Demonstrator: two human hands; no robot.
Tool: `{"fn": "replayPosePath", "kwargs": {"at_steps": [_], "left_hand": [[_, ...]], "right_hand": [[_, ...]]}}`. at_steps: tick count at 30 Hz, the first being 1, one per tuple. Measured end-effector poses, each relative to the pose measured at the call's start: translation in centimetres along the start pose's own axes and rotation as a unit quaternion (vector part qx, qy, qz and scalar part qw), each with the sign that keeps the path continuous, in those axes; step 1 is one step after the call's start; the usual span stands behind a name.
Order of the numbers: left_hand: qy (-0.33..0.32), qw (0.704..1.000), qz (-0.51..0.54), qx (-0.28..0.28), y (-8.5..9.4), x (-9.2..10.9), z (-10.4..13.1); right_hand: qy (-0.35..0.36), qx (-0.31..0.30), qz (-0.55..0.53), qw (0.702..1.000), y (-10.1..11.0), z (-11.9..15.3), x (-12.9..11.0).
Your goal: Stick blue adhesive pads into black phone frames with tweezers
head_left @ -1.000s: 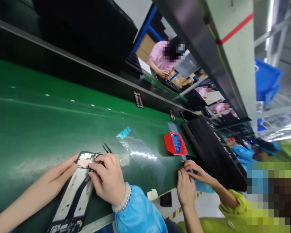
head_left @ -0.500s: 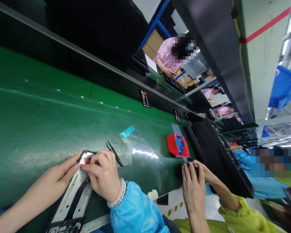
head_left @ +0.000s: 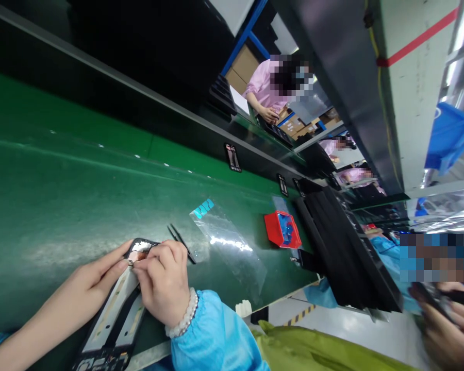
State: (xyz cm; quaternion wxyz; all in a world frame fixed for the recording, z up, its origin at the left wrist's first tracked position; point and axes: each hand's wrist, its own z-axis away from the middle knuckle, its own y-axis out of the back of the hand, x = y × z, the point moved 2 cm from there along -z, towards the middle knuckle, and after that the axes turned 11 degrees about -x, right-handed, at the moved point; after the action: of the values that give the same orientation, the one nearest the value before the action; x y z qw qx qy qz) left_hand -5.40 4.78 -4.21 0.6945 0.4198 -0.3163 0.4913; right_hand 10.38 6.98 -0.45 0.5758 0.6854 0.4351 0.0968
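An opened phone-like device (head_left: 118, 314) lies tilted at the lower left, its inner side facing up with pale strips and a dark band. My left hand (head_left: 96, 275) grips its upper left edge, thumb on the inner face. My right hand (head_left: 164, 273), with a beaded bracelet at the wrist, has its fingers pinched together over the device's upper part; whatever is between the fingertips is hidden. Black tweezers (head_left: 182, 244) lie on the green table just beyond my right hand. A clear plastic sheet (head_left: 230, 242) with blue tabs lies right of them.
A red bin (head_left: 276, 229) with blue pieces stands right of the sheet. Black trays (head_left: 344, 252) are stacked beyond it. Device parts (head_left: 232, 157) sit on the dark strip behind the green table (head_left: 81, 206). At the right, a neighbour's blurred hands (head_left: 444, 324) hold a dark object.
The neighbour's hands have left the spot by the red bin and are now at the far right with a dark object. My right hand has shifted slightly on the device.
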Motion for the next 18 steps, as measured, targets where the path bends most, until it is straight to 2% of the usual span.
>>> {"fn": "replayPosePath", "kwargs": {"at_steps": [4, 8, 10, 15, 18], "left_hand": [[0.019, 1.000, 0.020, 0.002, -0.1, 0.2, 0.1], [0.035, 0.999, 0.032, -0.014, 0.0, 0.6, 0.3], [0.038, 0.998, 0.035, -0.025, 0.0, 0.6, 0.4], [0.012, 0.999, 0.035, -0.035, -0.1, 0.5, 0.3], [-0.002, 0.999, 0.027, -0.031, -0.1, 0.4, 0.3]], "right_hand": [[-0.010, 0.011, -0.001, 1.000, 0.3, 0.4, -0.2], [-0.003, -0.023, -0.074, 0.997, 1.0, 0.3, 0.5], [0.002, -0.027, -0.075, 0.997, 1.5, 0.0, 1.0], [0.062, -0.012, 0.060, 0.996, 1.8, -0.7, 1.3], [0.100, -0.043, 0.123, 0.986, 1.6, -1.0, 1.3]]}}
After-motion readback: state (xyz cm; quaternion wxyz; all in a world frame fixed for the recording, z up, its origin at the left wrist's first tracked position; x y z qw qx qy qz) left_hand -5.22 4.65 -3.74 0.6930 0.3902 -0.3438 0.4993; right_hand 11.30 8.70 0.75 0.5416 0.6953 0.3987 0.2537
